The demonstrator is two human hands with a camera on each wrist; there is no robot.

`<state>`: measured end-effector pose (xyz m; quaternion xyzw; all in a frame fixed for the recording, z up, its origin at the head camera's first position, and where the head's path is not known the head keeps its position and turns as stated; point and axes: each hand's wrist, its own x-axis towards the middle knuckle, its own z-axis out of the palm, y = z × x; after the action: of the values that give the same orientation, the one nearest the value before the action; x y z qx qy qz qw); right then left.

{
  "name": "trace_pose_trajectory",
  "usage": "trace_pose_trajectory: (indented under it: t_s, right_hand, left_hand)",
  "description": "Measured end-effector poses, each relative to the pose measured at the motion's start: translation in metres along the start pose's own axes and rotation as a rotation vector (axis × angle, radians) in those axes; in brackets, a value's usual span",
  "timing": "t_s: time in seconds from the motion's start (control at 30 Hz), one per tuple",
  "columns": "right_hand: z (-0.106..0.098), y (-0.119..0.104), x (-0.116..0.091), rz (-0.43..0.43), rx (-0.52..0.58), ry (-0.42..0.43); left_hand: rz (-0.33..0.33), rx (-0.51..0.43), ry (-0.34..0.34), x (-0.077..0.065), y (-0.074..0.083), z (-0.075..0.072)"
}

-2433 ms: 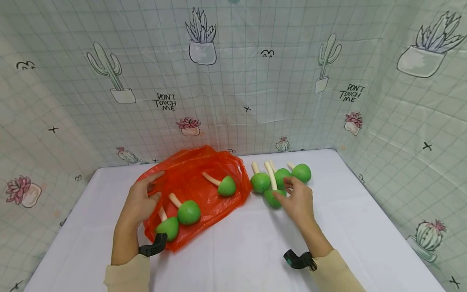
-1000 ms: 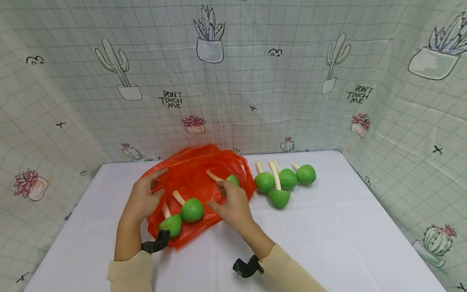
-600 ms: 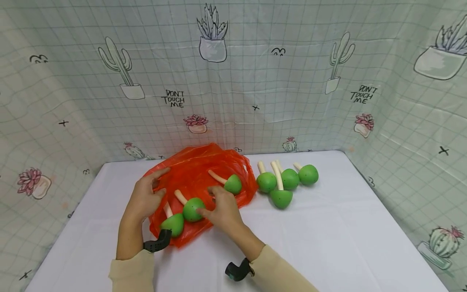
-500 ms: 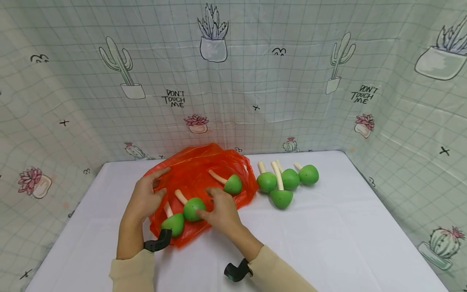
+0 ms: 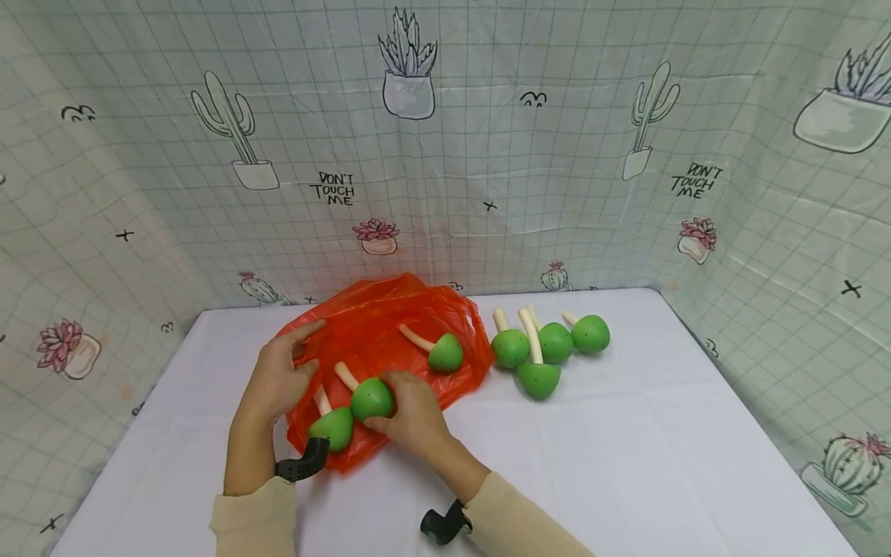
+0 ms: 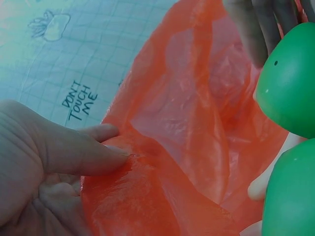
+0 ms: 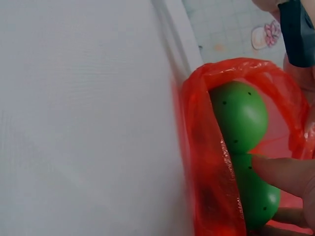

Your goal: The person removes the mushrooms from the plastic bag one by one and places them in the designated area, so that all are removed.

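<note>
Bag (image 5: pixel 376 333) pinched at its rim by left hand (image 5: pixel 274 383) (guessing so it won't collapse), right hand (image 5: pixel 418 414) gripping a green mushroom (image 5: pixel 372 398) inside it.

- red plastic bag (image 5: pixel 369 304): thin, translucent, crinkled; mouth open, left edge pinched in left hand (image 5: pixel 273 383)
- middle mushroom (image 5: pixel 371 399): green cap, small dark dots, pale stem; in bag near front edge, stem pointing away and left; cap gripped in right hand (image 5: pixel 415 414)
- left mushroom (image 5: pixel 333 427): same look, in bag just beside the middle one
- right mushroom (image 5: pixel 446 353): in bag, on its side, stem leftward
</note>
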<state>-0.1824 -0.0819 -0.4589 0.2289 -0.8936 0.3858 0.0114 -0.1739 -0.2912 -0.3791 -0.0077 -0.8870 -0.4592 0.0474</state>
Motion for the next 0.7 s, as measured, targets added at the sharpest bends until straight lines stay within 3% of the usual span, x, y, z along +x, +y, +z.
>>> trace_pose_trajectory:
  t_s: [0.27,0.7]
  right_hand:
    - [0.0055,0.0044,-0.0007,-0.023,0.003,0.037]
    - [0.0003,0.0037,-0.0053,-0.01,0.046,0.031]
  left_hand:
    - [0.05,0.017,0.011,-0.0009,0.0003,0.0]
    - [0.026,0.026,0.0,-0.0006,0.0006,-0.0003]
